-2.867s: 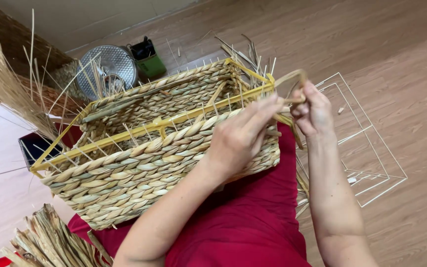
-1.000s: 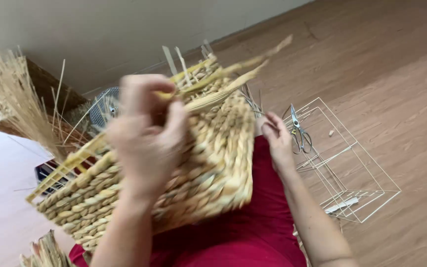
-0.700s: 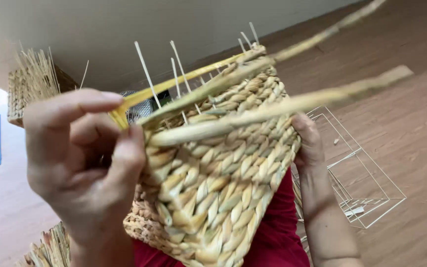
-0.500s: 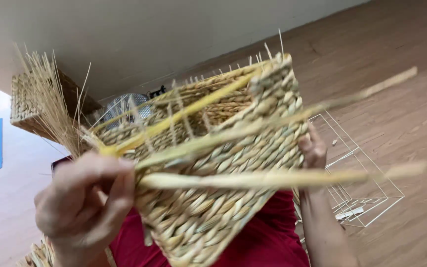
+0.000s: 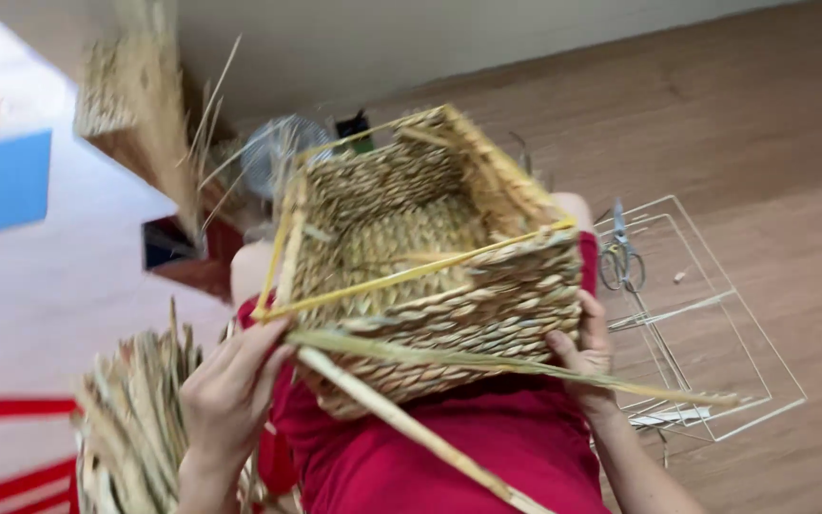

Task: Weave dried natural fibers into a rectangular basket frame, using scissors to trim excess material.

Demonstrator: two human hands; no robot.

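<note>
A: Where's the woven basket (image 5: 430, 276)?

B: I see it on my lap, over the red cloth (image 5: 487, 447), tilted so the open top faces the camera. A yellow rim frame runs round its mouth.

A: Left hand (image 5: 230, 390)?

B: At the basket's near left corner, fingers pinched together on the ends of two long straw strands (image 5: 487, 362). One strand runs right across the front wall, the other slants down over the red cloth.

A: Right hand (image 5: 587, 347)?

B: Clamped on the basket's lower right corner, thumb on the front wall (fingers behind, hidden).

A: Around it?

B: Bundle of straw (image 5: 130, 428) just beside my left wrist. White wire frame (image 5: 715, 324) flat on the wood floor to my right, scissors (image 5: 618, 257) lying on it. Small fan (image 5: 273, 157) behind the basket, blurry.
</note>
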